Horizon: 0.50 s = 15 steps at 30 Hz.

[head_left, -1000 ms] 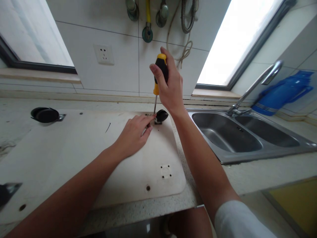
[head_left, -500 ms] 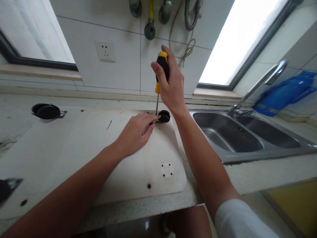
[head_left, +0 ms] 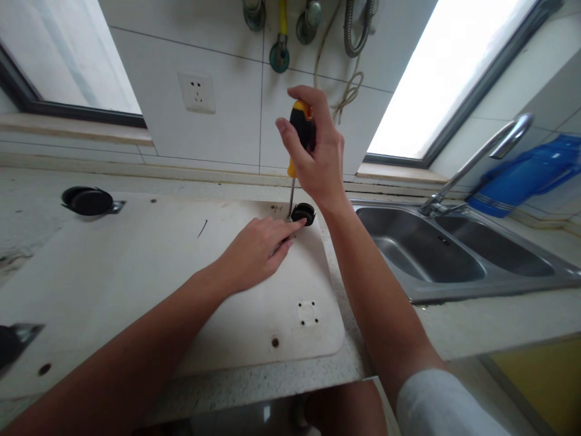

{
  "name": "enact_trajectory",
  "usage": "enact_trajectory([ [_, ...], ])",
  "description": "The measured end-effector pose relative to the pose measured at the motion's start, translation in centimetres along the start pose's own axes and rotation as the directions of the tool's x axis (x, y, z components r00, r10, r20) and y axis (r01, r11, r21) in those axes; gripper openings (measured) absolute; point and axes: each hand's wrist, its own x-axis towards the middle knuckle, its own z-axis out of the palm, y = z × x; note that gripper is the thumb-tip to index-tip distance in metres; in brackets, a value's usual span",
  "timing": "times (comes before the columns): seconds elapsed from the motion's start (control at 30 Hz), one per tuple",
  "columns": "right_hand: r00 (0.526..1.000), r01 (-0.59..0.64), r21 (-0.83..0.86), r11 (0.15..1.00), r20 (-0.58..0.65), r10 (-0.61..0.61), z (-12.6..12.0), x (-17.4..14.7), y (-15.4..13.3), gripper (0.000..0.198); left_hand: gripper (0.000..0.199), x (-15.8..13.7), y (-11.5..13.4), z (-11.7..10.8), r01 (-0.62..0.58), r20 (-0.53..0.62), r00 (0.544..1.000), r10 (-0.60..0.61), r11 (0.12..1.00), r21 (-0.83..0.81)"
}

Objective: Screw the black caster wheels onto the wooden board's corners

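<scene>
My right hand (head_left: 320, 157) is wrapped loosely around the black and yellow handle of a screwdriver (head_left: 301, 124), its thumb raised off the near side. The screwdriver stands nearly upright, and its shaft reaches down to the base of a black caster (head_left: 302, 214) at the far right corner of a white board (head_left: 149, 266). Against this caster my left hand (head_left: 261, 251) presses its outstretched index finger, holding it steady, with the thumb lower down. Something greyish shows between thumb and fingers, too small to name. The tip and any screw under it cannot be made out.
Another caster (head_left: 88, 201) sits at the board's far left corner, and a partly cut-off caster (head_left: 13, 345) at the near left. Four-hole marks (head_left: 308, 313) show at the near right corner. Right of the board are a steel sink (head_left: 417, 251), a faucet (head_left: 476, 163) and a blue jug (head_left: 521, 175).
My left index finger has slid right, from the caster's edge onto its wheel. My right hand's fingers have loosened and shifted slightly around the handle. The view has moved a little.
</scene>
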Motion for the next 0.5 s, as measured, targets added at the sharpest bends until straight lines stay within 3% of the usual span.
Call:
enact_trajectory([
  [0.23, 0.997, -0.028, 0.013, 1.000, 0.074, 0.027, -2.0, 0.7, -1.0, 0.038, 0.049, 0.1, 0.0, 0.1, -0.009, 0.005, 1.000, 0.009, 1.000, 0.003],
  [0.5, 0.994, 0.058, -0.002, 0.998, 0.095, -0.057, -2.7, 1.0, -1.1, 0.037, 0.050, 0.0, -0.1, 0.3, -0.021, -0.021, 1.000, 0.021, 1.000, -0.005],
])
